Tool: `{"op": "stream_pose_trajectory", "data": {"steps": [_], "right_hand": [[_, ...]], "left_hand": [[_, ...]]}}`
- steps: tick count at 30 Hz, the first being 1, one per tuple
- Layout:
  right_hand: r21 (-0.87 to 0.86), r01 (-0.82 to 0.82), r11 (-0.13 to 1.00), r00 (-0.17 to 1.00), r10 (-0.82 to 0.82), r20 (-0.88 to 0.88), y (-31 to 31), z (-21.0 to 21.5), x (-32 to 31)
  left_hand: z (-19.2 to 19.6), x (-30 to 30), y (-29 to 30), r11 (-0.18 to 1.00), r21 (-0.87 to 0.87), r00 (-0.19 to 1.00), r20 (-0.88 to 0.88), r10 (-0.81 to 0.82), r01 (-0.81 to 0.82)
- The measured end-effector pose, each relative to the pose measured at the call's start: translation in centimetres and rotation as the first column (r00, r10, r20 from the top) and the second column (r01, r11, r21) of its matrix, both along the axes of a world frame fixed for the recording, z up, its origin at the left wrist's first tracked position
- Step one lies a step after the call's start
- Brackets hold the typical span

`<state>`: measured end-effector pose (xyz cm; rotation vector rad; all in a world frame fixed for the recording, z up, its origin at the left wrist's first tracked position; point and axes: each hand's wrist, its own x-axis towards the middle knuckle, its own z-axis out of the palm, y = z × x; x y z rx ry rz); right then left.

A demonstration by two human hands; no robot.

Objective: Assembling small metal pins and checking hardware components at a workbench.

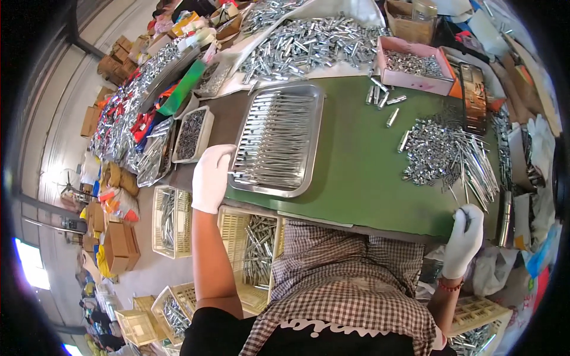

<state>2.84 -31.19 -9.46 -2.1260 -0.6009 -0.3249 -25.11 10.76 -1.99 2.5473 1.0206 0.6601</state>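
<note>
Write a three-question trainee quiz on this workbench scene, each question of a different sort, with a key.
1. True or false: the left hand rests at the near left corner of the metal tray.
2. Multiple choice: the right hand is at A) the pink box, B) the near edge of the green mat, C) a yellow crate.
3. Fill in: the tray holds rows of thin metal ____.

Key: 1 true. 2 B; it pinches a thin metal piece there. 3 rods, laid side by side along the tray.
</note>
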Motion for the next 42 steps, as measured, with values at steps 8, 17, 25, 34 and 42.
{"op": "stream_pose_trajectory", "data": {"steps": [8,17,25,34,42], "right_hand": [[0.071,0.014,0.997,0.999,-0.011,-0.031,-0.6,-1.1,-0.2],[0.047,0.007,0.999,1.0,-0.008,0.008,-0.3,-0.9,-0.2],[0.039,-0.028,0.999,0.997,0.025,0.075,-0.4,-0.9,-0.4],[-0.03,-0.227,0.973,0.945,0.228,0.234,-0.3,1.1,-0.2],[-0.077,-0.16,0.984,0.954,0.174,0.246,-1.1,2.6,-1.2]], "left_hand": [[-2.7,0.6,-0.9,0.721,-0.644,0.691,0.643,0.33,0.256],[-2.9,1.2,-1.6,0.75,-0.613,0.668,0.669,0.327,0.246],[2.0,5.2,-5.0,0.996,0.087,0.977,0.211,-0.018,-0.001],[1.1,25.3,-12.3,0.806,0.146,0.786,-0.372,-0.494,0.574],[-2.5,28.5,-11.2,0.811,0.384,0.885,-0.333,-0.325,0.442]]}}
